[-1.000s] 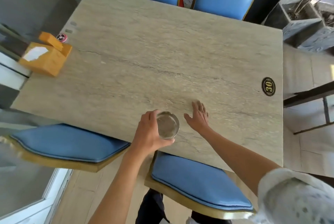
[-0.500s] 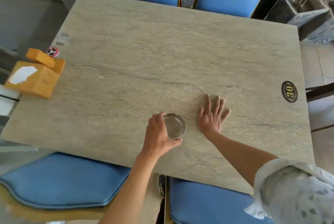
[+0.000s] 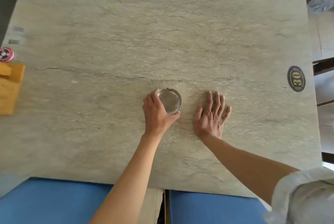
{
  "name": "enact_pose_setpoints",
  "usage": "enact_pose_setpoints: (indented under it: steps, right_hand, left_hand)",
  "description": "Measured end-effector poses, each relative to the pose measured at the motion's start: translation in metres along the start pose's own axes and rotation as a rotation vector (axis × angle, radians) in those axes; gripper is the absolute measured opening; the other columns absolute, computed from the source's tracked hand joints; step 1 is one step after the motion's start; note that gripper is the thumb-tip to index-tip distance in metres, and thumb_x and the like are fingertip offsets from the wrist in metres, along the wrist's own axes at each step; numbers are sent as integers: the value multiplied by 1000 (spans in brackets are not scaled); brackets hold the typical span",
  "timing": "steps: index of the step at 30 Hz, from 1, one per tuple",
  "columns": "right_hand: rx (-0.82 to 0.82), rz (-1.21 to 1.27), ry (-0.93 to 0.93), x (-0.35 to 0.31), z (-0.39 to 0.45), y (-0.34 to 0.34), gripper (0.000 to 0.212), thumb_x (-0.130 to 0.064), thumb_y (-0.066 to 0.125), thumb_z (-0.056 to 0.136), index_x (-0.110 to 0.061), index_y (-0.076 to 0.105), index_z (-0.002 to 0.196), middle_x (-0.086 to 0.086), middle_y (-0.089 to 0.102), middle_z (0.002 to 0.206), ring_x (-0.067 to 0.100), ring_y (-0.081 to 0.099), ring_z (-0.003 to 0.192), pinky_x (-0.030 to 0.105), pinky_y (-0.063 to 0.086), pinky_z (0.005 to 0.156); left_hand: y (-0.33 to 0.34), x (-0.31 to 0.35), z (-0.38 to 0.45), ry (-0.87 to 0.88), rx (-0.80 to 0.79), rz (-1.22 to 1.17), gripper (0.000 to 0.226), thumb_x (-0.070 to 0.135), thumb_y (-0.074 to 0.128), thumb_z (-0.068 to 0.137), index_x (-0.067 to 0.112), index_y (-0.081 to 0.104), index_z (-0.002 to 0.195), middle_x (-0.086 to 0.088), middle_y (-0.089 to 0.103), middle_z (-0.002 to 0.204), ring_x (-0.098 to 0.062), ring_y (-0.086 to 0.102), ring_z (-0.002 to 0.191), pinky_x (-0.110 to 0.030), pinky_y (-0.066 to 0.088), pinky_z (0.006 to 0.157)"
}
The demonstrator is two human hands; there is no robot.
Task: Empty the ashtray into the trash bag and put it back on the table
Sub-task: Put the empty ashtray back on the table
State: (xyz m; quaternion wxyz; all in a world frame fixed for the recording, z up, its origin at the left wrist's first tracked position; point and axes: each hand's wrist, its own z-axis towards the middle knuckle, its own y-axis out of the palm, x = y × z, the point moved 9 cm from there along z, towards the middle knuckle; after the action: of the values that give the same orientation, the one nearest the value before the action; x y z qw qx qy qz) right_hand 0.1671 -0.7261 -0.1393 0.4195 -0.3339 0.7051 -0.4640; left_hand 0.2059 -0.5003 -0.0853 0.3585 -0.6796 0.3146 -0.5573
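A small round metal ashtray (image 3: 169,100) sits on the beige stone table (image 3: 162,34), near its middle. My left hand (image 3: 157,113) curls around the ashtray's left and near rim, thumb at the near side. The bowl looks shiny with no visible contents. My right hand (image 3: 211,113) lies flat on the table just right of the ashtray, fingers spread, holding nothing. No trash bag is in view.
An orange wooden box (image 3: 9,88) stands at the table's left edge, with a small red round object (image 3: 6,54) behind it. A black oval "30" label (image 3: 296,78) marks the right side. Blue chair seats (image 3: 50,204) line the near and far edges.
Both hands and the ashtray have moved farther onto the table, away from the near edge. The view has tilted to look more steeply down.
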Motion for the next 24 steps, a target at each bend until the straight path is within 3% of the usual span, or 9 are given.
enact_pose_setpoints:
  steps: [19,24]
  right_hand:
    - [5,2,30,0,1,-5,64,-41,29,106,-29,6,164,0,2,174,20,-6,161,56,-5,127]
    - [-5,-10,34,1,2,-3,64,-42,28,106,-30,5,164,-1,1,174,19,-8,161,56,-5,127]
  left_hand:
    - [15,29,106,38,32,-21,118,56,87,48,13,38,147,-14,47,133,-30,44,122,-39,36,104]
    - [18,31,116,8,51,-56,126,54,87,49,4,31,150,-16,47,135,-32,43,125,-40,34,108]
